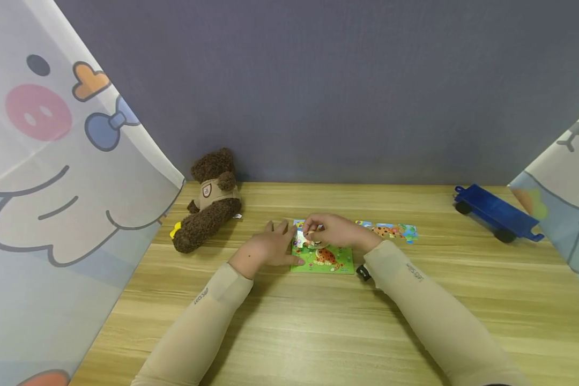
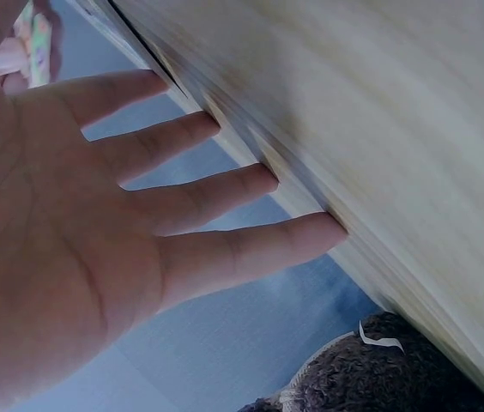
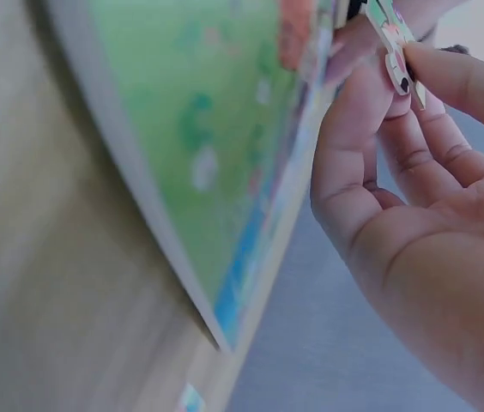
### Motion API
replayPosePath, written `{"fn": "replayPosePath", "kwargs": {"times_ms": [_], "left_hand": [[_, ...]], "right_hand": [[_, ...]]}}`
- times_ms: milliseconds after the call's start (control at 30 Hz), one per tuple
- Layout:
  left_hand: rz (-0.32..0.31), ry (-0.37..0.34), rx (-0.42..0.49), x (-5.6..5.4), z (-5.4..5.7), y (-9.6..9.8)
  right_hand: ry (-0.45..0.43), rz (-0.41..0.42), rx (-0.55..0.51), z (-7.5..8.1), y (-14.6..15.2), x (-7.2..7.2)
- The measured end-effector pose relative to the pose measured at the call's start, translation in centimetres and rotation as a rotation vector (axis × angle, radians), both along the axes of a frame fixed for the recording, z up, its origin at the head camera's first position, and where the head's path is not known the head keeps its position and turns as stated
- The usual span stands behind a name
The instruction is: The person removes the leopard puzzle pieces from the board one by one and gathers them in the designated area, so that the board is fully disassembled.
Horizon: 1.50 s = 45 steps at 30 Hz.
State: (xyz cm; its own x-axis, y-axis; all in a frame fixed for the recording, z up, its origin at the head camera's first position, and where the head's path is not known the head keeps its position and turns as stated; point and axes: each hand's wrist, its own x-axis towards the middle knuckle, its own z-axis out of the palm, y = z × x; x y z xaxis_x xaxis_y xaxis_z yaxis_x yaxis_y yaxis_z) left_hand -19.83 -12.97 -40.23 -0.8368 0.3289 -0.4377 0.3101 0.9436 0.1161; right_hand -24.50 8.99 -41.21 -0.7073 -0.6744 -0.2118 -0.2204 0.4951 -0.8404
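Observation:
A puzzle board [image 1: 344,266] with a green field and a spotted animal lies on the table. My right hand [image 1: 336,230] is over its upper part, pinching a small flat puzzle piece [image 3: 401,53] between thumb and index finger. The piece is tilted, and part of it is hidden by the fingertips. My left hand [image 1: 269,248] rests at the board's left edge with its fingers straight and spread; in the left wrist view its fingertips touch the wooden tabletop. Several loose puzzle pieces [image 1: 396,231] lie right of the board, partly behind my right wrist.
A brown teddy bear [image 1: 214,201] lies at the table's back left, with a yellow object [image 1: 175,230] beside it. At the back right stands a blue toy wagon [image 1: 497,210]. A grey panel [image 1: 318,96] closes off the back; printed curtains hang on both sides.

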Motion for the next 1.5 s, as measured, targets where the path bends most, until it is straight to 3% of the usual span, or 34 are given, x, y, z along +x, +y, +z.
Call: {"fn": "replayPosePath", "kwargs": {"times_ms": [267, 633, 900, 1167, 1500], "left_hand": [[0.009, -0.007, 0.013, -0.1, -0.3, -0.1], [0.002, -0.020, 0.019, 0.0, 0.0, -0.1], [0.002, -0.022, 0.031, 0.1, 0.2, -0.1], [0.008, -0.022, 0.037, 0.1, 0.1, 0.0], [0.007, -0.019, 0.051, 0.1, 0.1, -0.1]], "right_hand": [[0.092, -0.026, -0.025, 1.9, 2.3, 0.0], [0.110, -0.152, -0.025, 3.6, 7.5, -0.2], [0.133, -0.154, 0.043, 2.5, 10.8, -0.5], [0.022, -0.090, 0.087, 0.6, 12.5, -0.2], [-0.053, -0.006, 0.111, -0.2, 12.5, 0.1]]}}
